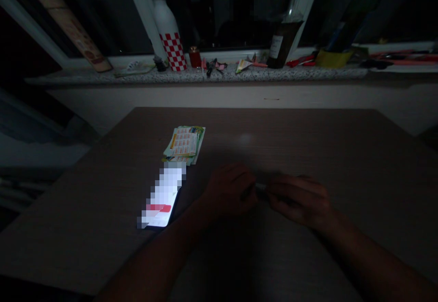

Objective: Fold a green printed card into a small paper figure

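Both hands [263,195] pinch small object [260,187]

Open tabletop [325,137] across the whole right half and along the far edge, free for a hand to pass. Left of centre, blocked by a lit phone [163,199] lying flat, and just beyond it, toward the far edge, by a small stack of printed cards [185,144] (the two nearly touching, end to end). Bare wood again from there to the left edge. Beyond the far edge, a crowded windowsill [191,76]: checked bottle [169,33], dark bottle [284,39], small clutter.
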Action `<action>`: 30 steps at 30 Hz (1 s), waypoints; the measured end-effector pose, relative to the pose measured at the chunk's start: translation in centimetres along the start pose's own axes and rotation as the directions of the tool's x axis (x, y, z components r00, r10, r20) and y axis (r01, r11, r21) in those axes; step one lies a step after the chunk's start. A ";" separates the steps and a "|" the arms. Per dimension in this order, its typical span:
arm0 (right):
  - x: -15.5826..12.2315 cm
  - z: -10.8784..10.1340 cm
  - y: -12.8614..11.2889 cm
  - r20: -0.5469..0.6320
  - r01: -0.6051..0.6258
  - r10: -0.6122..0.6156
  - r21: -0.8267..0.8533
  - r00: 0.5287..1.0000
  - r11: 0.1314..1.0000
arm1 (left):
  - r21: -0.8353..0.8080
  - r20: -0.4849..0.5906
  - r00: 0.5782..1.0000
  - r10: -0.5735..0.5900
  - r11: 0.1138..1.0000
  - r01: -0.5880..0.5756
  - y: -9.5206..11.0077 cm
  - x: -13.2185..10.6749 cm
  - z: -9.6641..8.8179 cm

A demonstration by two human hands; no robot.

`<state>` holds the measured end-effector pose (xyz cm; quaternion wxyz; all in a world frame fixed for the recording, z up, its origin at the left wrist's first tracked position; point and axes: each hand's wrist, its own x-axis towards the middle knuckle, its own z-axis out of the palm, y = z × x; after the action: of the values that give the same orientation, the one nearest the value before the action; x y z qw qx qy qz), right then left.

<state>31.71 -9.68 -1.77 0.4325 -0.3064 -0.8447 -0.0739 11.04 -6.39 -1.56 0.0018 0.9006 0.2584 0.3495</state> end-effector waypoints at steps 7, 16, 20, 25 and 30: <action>0.3 -1.2 0.3 -0.037 -0.018 0.017 -0.017 0.999 1.000 | 0.038 0.032 0.989 -0.145 0.989 0.144 -1.4 -0.3 -0.9; 0.6 -1.9 0.7 0.021 -0.140 0.139 0.035 0.990 0.990 | -0.035 0.011 0.984 -0.180 0.983 0.180 -0.7 -0.3 -1.4; 0.6 -1.1 0.8 0.139 -0.197 0.177 0.150 0.974 0.969 | -0.098 0.015 0.974 -0.226 0.969 0.226 0.3 -0.2 -1.0; 0.2 0.3 1.4 0.254 -0.309 0.259 0.182 0.932 0.933 | -0.130 0.208 0.929 -0.305 0.933 0.336 0.2 -0.4 0.0; -0.4 1.3 2.0 0.308 -0.350 0.285 0.181 0.908 0.919 | -0.003 0.354 0.823 -0.443 0.880 0.475 -0.2 -0.4 0.3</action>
<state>32.14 -7.75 -3.14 0.3499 -0.3950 -0.8377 0.1403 10.94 -6.37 -2.08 0.1719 0.8576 0.4470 0.1876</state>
